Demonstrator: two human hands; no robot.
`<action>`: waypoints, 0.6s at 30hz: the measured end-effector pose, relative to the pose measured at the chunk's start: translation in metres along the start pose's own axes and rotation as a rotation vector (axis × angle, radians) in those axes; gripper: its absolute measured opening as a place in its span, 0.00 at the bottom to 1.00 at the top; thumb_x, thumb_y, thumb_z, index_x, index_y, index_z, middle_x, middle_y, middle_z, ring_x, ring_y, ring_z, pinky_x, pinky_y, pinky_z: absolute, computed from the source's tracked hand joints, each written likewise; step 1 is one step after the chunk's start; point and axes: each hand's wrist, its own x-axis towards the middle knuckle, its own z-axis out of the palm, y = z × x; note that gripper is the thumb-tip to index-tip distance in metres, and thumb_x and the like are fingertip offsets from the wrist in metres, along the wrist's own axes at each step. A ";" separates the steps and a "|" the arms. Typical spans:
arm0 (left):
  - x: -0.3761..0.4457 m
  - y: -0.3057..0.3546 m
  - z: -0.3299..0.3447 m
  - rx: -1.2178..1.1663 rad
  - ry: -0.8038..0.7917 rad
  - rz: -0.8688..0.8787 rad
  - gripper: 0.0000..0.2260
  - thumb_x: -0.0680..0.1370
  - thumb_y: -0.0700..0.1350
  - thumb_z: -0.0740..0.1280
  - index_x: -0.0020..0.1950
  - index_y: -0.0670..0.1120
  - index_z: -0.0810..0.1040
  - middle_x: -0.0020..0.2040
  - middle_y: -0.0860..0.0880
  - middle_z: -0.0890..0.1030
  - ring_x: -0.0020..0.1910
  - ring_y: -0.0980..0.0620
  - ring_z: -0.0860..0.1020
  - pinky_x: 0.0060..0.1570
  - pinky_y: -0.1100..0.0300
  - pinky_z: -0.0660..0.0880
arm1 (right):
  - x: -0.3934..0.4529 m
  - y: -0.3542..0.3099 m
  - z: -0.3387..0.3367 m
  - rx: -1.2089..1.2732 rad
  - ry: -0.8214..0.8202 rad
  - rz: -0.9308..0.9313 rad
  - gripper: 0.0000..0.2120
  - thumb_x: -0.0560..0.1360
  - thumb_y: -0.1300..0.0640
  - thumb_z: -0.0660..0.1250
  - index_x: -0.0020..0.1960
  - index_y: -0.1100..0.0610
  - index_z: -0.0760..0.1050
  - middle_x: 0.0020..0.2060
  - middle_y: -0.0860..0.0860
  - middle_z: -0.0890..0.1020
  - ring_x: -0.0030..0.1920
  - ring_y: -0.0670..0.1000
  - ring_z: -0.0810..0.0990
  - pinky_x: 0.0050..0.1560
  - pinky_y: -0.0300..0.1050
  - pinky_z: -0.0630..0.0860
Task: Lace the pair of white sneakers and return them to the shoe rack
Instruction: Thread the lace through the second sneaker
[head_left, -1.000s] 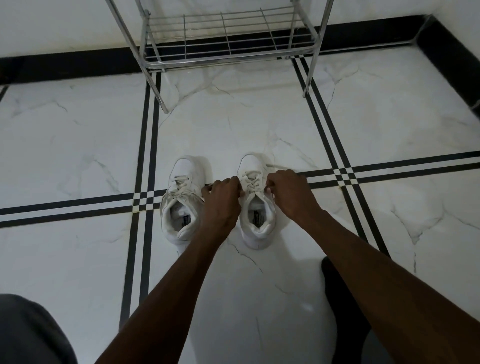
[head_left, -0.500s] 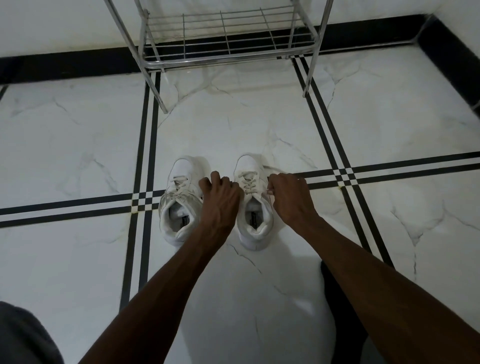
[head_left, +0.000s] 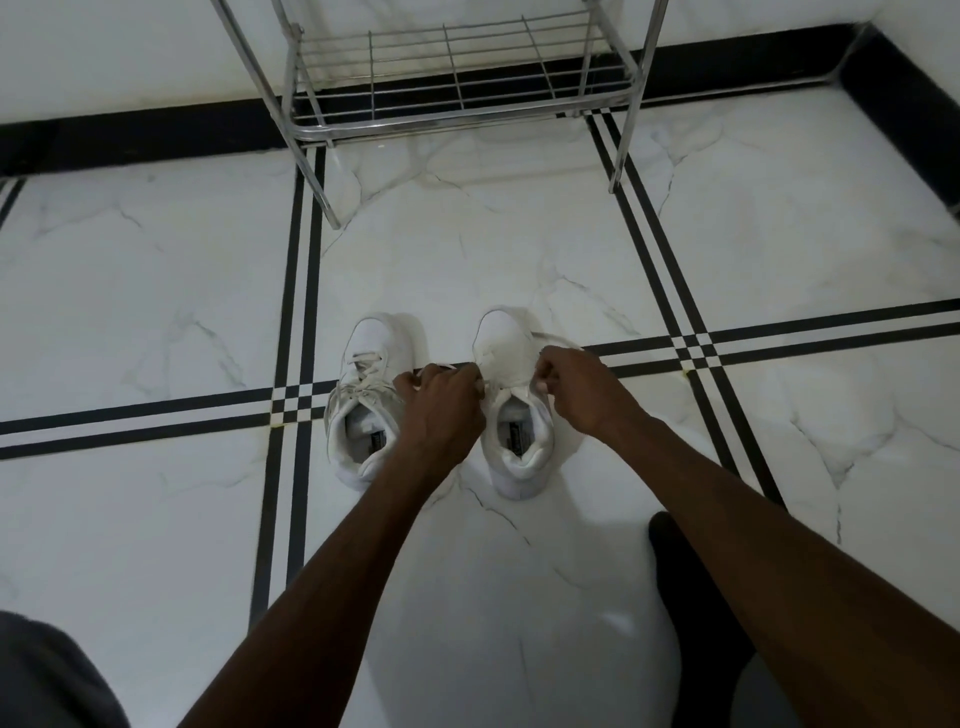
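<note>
Two white sneakers stand side by side on the marble floor, toes pointing away from me. The left sneaker (head_left: 371, 395) has its laces threaded and lying loose. Over the right sneaker (head_left: 511, 415), my left hand (head_left: 441, 402) pinches one lace end at the shoe's left side, and my right hand (head_left: 576, 387) pinches the other lace end at its right side. A loose lace loop (head_left: 550, 340) trails off the shoe toward the right. The metal shoe rack (head_left: 457, 78) stands beyond the shoes against the wall.
White marble tiles with black double stripes (head_left: 301, 291) cover the floor. A black skirting (head_left: 130, 135) runs along the wall. My dark-socked foot (head_left: 691, 587) rests at the lower right, and grey cloth (head_left: 47, 675) shows at the lower left.
My left hand shifted from flat between the shoes back to pinching the lace. My right hand closed in over the right sneaker's tongue. The shoes stayed in place.
</note>
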 end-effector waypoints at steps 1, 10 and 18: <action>0.001 -0.001 0.001 -0.032 0.000 -0.008 0.05 0.81 0.43 0.60 0.46 0.49 0.73 0.45 0.50 0.81 0.55 0.43 0.77 0.57 0.45 0.62 | 0.000 -0.002 0.000 0.055 0.008 -0.016 0.07 0.75 0.67 0.66 0.50 0.60 0.79 0.41 0.54 0.84 0.44 0.54 0.83 0.46 0.53 0.80; 0.003 -0.011 0.008 -0.304 -0.001 -0.051 0.06 0.78 0.41 0.63 0.41 0.47 0.71 0.37 0.53 0.77 0.45 0.44 0.78 0.45 0.51 0.66 | 0.003 -0.003 0.004 -0.014 0.133 -0.044 0.08 0.70 0.68 0.69 0.44 0.59 0.85 0.41 0.55 0.85 0.43 0.55 0.84 0.43 0.52 0.81; -0.005 -0.008 0.012 -0.376 0.076 -0.101 0.05 0.74 0.44 0.62 0.43 0.46 0.76 0.42 0.50 0.81 0.49 0.47 0.78 0.49 0.51 0.68 | -0.001 -0.006 0.022 0.225 0.217 0.119 0.07 0.70 0.74 0.65 0.36 0.70 0.81 0.36 0.64 0.85 0.40 0.61 0.84 0.42 0.52 0.78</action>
